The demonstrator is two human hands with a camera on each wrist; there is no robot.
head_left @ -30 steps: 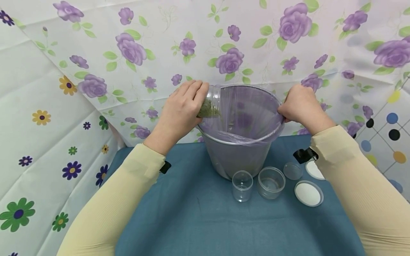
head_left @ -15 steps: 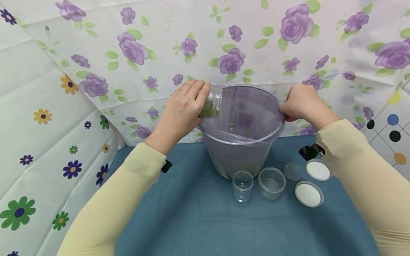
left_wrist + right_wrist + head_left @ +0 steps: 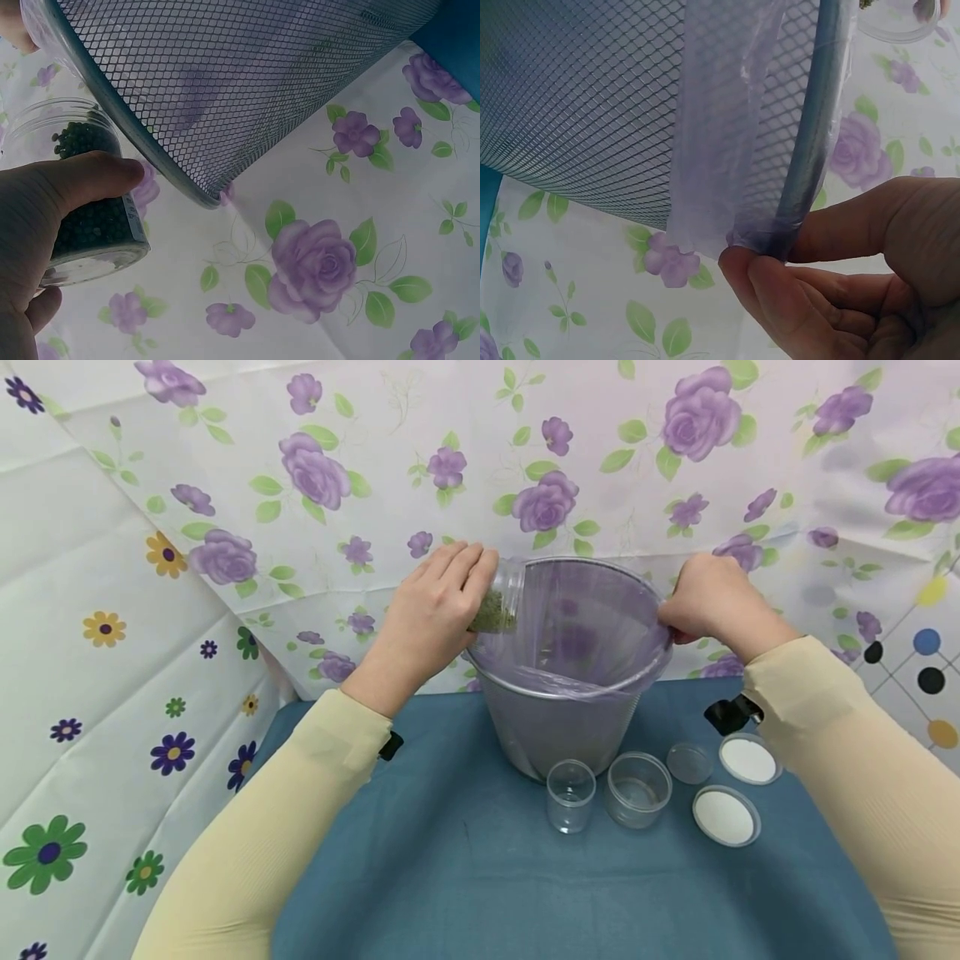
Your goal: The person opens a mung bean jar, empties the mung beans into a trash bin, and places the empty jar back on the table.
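Note:
My left hand (image 3: 442, 602) grips a clear plastic jar (image 3: 101, 225) tipped on its side, its mouth over the left rim of a mesh wastebasket (image 3: 558, 731). Small dark green pellets (image 3: 86, 140) fill part of the jar; in the head view they look lighter green. A thin purple bag (image 3: 555, 681) lines the basket and folds over its rim. At the right side of the rim, my right hand (image 3: 847, 277) pinches the bag and rim between thumb and fingers. The basket's bottom inside is hidden from view.
In front of the basket stand a clear cup (image 3: 571, 797) and a wider clear tub (image 3: 638, 789). To their right lie a clear lid (image 3: 689, 763) and two round white-centred lids (image 3: 726, 816). A blue cloth (image 3: 465, 877) covers the table; a flowered sheet (image 3: 420, 427) hangs behind.
The head view shifts slightly. My right forearm has swung a little outward to the right, uncovering more of one white-centred lid. Both hands keep their holds.

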